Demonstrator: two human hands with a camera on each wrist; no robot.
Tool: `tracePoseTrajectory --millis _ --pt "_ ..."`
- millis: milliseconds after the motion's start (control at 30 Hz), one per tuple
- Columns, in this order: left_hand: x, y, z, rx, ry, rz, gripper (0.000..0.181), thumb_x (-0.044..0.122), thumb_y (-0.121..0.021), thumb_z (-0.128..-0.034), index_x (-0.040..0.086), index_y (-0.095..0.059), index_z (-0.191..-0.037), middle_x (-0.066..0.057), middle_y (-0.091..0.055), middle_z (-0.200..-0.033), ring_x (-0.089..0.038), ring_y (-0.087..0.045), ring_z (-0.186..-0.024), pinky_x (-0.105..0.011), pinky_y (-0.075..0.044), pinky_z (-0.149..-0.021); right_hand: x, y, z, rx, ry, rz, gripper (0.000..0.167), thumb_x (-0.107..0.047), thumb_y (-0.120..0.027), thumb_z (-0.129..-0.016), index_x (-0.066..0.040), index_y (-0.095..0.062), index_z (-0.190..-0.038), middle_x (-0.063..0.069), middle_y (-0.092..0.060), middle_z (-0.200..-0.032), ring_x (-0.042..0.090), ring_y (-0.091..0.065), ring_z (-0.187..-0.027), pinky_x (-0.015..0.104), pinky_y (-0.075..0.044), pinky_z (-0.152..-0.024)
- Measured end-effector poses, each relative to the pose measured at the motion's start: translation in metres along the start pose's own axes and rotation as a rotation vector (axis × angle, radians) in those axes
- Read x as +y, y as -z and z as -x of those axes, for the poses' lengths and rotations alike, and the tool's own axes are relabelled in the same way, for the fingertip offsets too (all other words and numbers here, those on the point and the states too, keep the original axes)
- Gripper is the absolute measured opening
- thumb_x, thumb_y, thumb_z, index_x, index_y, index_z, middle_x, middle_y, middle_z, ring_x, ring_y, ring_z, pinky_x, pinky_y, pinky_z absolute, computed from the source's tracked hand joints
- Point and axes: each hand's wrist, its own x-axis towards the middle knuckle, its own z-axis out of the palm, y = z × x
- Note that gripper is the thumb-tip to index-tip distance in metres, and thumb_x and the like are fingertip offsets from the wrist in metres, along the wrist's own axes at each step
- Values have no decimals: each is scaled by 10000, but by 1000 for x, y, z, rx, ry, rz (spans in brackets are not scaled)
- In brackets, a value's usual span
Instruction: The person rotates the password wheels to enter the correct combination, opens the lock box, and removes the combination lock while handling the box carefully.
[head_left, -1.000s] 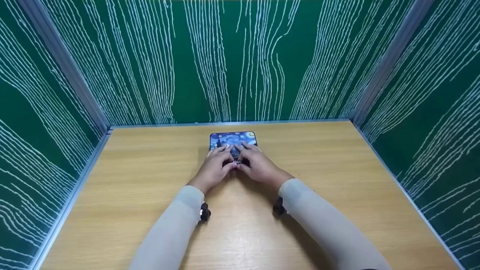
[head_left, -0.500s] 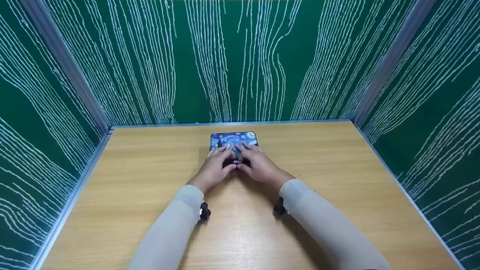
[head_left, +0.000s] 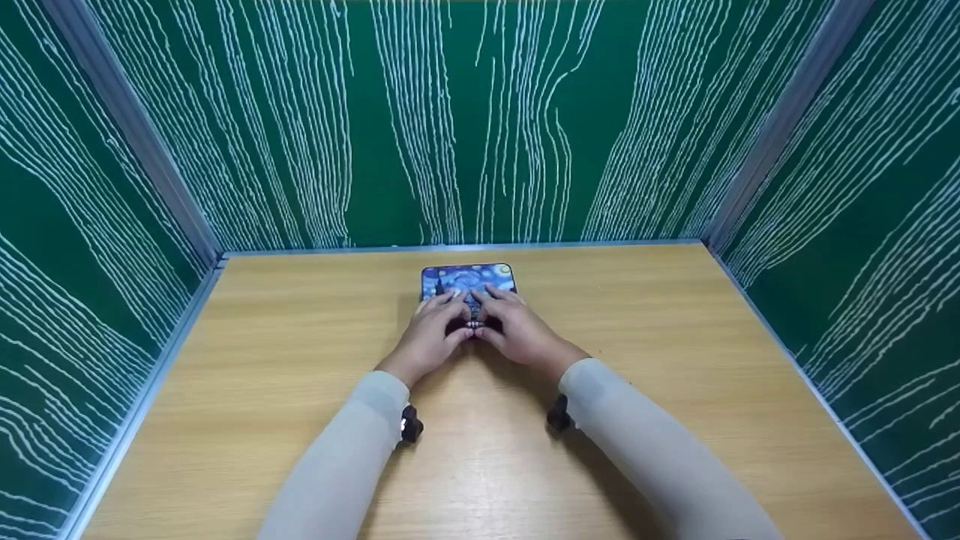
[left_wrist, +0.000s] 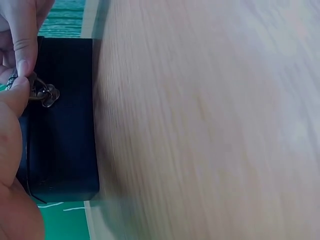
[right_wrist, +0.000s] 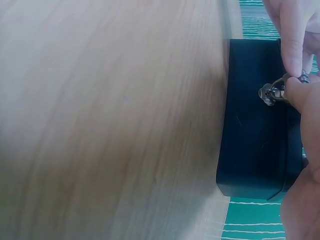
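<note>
A dark box with a blue swirling night-sky picture on its lid [head_left: 466, 276] sits on the table near its back edge. Its dark front wall [left_wrist: 65, 145] carries a metal clasp [right_wrist: 268, 94], through which the shackle of a small padlock passes. Ridged dials show on the padlock [right_wrist: 304, 76], so it looks like a combination padlock. My left hand [head_left: 431, 334] pinches the padlock from the left, thumb in front. From the other side, my right hand [head_left: 517, 330] pinches it too, the two thumbs nearly meeting. Fingers cover most of the padlock and the lid's front part.
The wooden table [head_left: 480, 465] stretches out in front of and beside the box. Green panels [head_left: 390, 135] with white wavy lines stand behind it and on both sides, joined by grey metal posts [head_left: 780, 120].
</note>
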Motion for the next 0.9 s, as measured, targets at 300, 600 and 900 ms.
tracePoseTrajectory --millis 300,600,900 --pt "1 1 0 -25 25 8 171 339 -689 -1140 212 -714 -1251 -45 -467 -1812 -342 -336 -1744 -607 -174 -1459 -1 2 1 -5 -16 -16 76 -222 -747 -1116 -155 -710 -1119 99 -460 -1806 437 -323 -1735 668 -305 -1397" --pt "-1 1 0 -18 3 28 183 315 -710 -1130 195 -709 -1268 -63 -472 -1811 -353 -342 -1741 -613 -185 -1455 -2 1 0 8 -12 -29 72 -210 -750 -1113 -146 -718 -1119 115 -486 -1790 439 -338 -1728 664 -302 -1399" --pt "-3 1 0 -1 -30 29 152 292 -718 -1121 182 -703 -1225 -81 -495 -1789 -355 -374 -1726 -589 -188 -1456 -2 1 0 18 2 -38 70 -185 -763 -1100 -127 -724 -1099 130 -492 -1782 454 -351 -1720 670 -302 -1400"
